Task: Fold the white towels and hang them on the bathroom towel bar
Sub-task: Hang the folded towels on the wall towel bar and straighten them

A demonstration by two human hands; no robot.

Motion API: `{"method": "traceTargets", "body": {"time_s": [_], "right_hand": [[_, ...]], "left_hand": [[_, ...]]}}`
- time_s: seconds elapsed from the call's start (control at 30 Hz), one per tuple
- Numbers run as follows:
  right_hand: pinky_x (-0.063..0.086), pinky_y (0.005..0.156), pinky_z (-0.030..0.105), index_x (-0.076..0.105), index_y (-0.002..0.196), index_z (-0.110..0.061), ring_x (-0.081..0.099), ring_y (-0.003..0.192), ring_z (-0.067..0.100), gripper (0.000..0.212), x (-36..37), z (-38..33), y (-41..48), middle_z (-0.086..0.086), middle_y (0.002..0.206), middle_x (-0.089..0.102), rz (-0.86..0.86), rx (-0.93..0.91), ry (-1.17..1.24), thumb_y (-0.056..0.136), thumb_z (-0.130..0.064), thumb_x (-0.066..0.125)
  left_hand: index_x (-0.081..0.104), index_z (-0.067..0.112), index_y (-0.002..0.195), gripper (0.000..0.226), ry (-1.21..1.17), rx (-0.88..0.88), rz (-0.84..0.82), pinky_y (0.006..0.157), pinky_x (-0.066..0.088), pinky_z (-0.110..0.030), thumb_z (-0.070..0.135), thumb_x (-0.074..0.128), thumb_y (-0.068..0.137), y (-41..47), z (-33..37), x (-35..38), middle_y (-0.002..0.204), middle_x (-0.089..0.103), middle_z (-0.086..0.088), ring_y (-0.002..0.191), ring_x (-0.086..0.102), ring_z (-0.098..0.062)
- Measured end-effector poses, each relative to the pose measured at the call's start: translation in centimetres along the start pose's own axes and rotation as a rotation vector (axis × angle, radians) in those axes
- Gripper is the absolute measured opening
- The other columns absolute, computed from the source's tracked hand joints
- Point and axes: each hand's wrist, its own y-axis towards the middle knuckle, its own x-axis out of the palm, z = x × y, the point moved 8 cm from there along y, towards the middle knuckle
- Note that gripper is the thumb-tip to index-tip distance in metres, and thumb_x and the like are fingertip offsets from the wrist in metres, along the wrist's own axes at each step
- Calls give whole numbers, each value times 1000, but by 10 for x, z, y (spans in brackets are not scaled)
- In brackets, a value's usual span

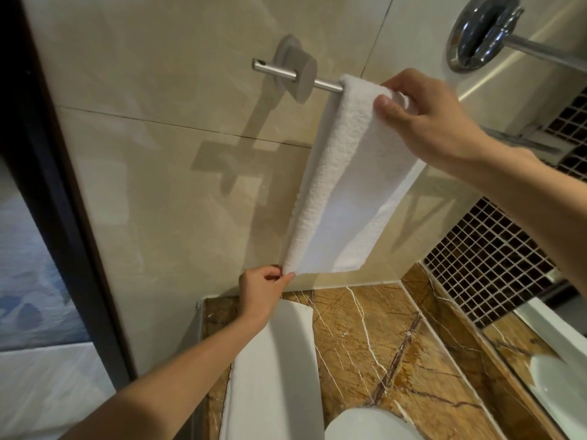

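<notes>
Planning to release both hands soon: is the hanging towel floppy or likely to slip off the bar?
Probably floppy: the hanging towel drapes limp over the bar. Its textured pile likely resists sliding on smooth metal. The left hand pinches one corner, so probably light.

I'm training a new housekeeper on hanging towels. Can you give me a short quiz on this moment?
1. True or false: the hanging towel is draped over the towel bar.
2. Which hand pinches that towel's lower corner: A) left, B) right, C) neither?
3. Fill in: a second white towel lies on the marble ____.

Key
1. True.
2. A. The left hand pinches the corner, and the right hand grips the top at the bar.
3. counter.
</notes>
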Motion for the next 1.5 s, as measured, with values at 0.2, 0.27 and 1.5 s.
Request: {"method": "traceTargets", "body": {"time_s": [0.2,0.27,1.5], "right_hand": [[40,75,32,57,111,-11,51,92,16,29,-1,-2,-3,-2,102,55,34,-6,-31,94,-35,53],[39,74,31,58,111,-11,51,91,16,29,-3,-3,-5,-2,101,56,50,-13,-32,94,-34,54],[41,82,43,55,108,-5,54,94,27,22,-32,83,-20,9,100,60,86,-31,-108,100,-23,45]], "left_hand": [[66,18,54,23,22,-80,55,51,36,-7,13,84,67,10,-8,-7,49,58,16,44,50,5],[63,21,52,26,23,-85,78,53,39,-10,13,84,66,12,-7,-9,49,59,15,45,50,4],[62,21,64,29,33,-116,-65,55,44,-26,11,88,59,22,-14,103,58,64,3,54,55,-14]]}}
